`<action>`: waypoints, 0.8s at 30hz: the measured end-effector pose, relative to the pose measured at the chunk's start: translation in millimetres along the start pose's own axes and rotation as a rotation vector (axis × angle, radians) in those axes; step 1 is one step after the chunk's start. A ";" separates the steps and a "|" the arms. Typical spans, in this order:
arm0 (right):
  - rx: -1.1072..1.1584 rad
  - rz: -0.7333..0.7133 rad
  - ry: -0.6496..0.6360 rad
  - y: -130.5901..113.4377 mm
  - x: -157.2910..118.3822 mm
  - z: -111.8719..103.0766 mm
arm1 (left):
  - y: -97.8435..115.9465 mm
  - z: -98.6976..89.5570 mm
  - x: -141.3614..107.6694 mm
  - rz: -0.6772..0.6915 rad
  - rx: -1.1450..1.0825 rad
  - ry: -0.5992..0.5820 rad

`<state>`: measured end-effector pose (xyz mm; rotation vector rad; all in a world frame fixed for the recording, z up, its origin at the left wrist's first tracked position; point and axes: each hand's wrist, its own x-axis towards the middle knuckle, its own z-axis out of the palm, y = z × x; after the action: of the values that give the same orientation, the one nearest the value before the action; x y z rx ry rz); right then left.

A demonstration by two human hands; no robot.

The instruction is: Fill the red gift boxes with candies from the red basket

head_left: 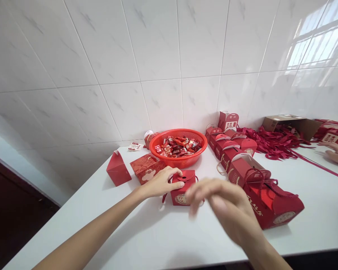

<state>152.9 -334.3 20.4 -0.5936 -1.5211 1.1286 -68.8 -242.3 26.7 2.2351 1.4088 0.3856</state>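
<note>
A small red gift box with a round gold emblem stands upright on the white table in front of me, dark red cords showing at its sides. My left hand holds its top flap, with thumb and forefinger on either side of the dark hole. Just right of the box, my right hand is raised, nearer the camera. Its fingers are bent, apart and somewhat blurred, and nothing shows in them. It covers part of the box's right side.
Behind the box stands a red plastic basket of wrapped sweets. At left are a red card box and red packets. Several gift boxes line the right, near red ribbons and a cardboard box. Another person's hand rests far right.
</note>
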 end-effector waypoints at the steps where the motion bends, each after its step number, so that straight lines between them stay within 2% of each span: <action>1: -0.164 0.103 0.122 10.9 15.6 -7.4 | 0.7 -0.2 -0.6 -0.001 0.002 -0.006; 2: -0.244 0.162 0.190 24.5 28.6 -15.3 | 1.4 -0.4 -0.9 -0.006 0.004 -0.013; 4: -0.320 0.274 0.244 55.2 44.7 -30.3 | 2.8 -0.8 -1.1 -0.018 0.011 -0.020; 7: -0.330 0.447 0.196 93.7 48.3 -41.7 | 5.4 -2.3 -0.7 -0.027 0.028 -0.025; 10: -0.253 0.524 0.144 106.7 44.3 -39.7 | 7.5 -4.3 -0.9 -0.035 0.045 -0.035; 13: -0.121 0.513 0.142 95.0 44.4 -37.0 | 7.1 -5.2 -1.6 -0.079 0.055 -0.031; 16: 0.048 0.486 0.130 69.9 48.0 -39.9 | 7.3 -5.8 -1.8 -0.119 0.005 0.046; 19: 0.175 0.472 0.086 40.9 52.1 -42.8 | 17.8 -11.5 -2.8 -0.075 -0.256 0.117; 22: 0.213 0.436 0.036 13.6 56.3 -40.3 | 42.4 -25.1 -7.9 0.022 -0.605 0.072; 24: 0.186 0.378 0.045 -1.5 59.1 -35.9 | 62.6 -35.5 -13.8 0.103 -0.719 0.041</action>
<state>170.6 -273.1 47.3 -0.7935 -1.2773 1.5152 -43.2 -269.1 89.9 1.7066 0.9574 0.8267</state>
